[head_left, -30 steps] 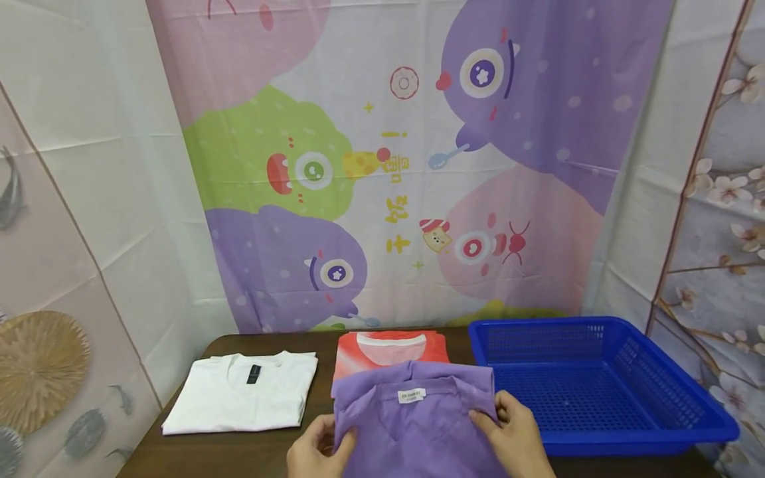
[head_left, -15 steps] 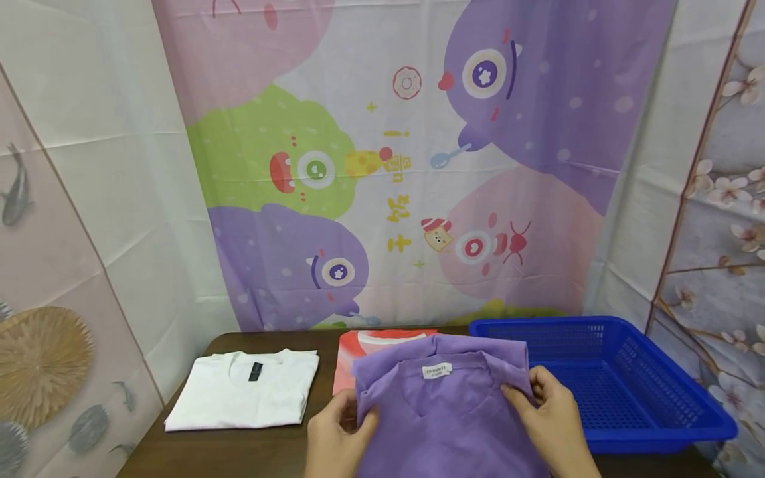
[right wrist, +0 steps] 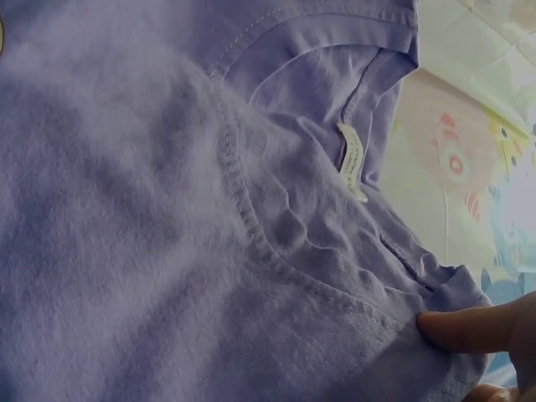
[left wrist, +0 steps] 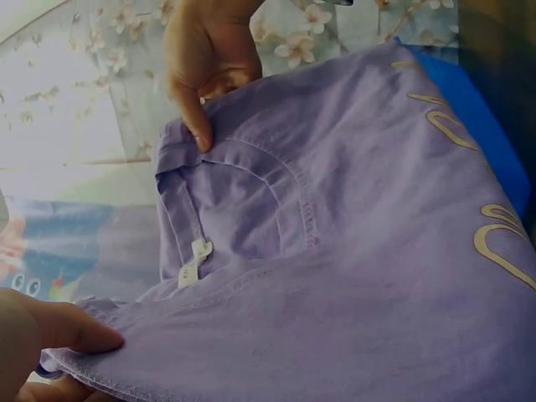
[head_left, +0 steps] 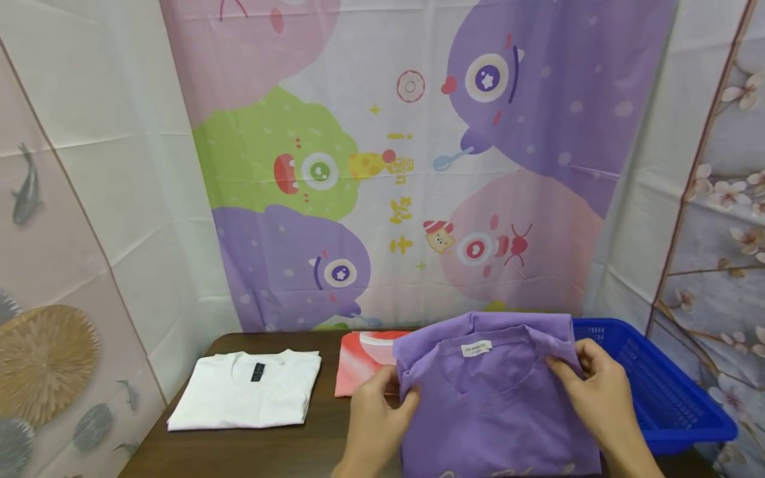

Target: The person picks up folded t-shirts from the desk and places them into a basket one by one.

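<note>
A purple T-shirt (head_left: 496, 405) with a white neck label (head_left: 476, 348) hangs between my two hands, its collar at the top and pale lettering low on its front. My left hand (head_left: 379, 411) pinches the shirt's left shoulder between thumb and fingers. At the opposite shoulder, my right hand (head_left: 600, 392) grips the cloth the same way; its thumb (right wrist: 469, 328) presses on the fabric in the right wrist view. The shirt covers part of a folded red and white shirt (head_left: 361, 365) and much of the blue basket (head_left: 675, 392) behind it.
A folded white T-shirt (head_left: 248, 392) with a black label lies on the left of the dark wooden table (head_left: 269, 451). Behind the table hangs a cartoon-printed curtain (head_left: 394, 199), with patterned cloth walls on both sides.
Both hands have carried the purple T-shirt to the right and upward, from in front of the red shirt to in front of the basket. More of its front, including lettering, now shows.
</note>
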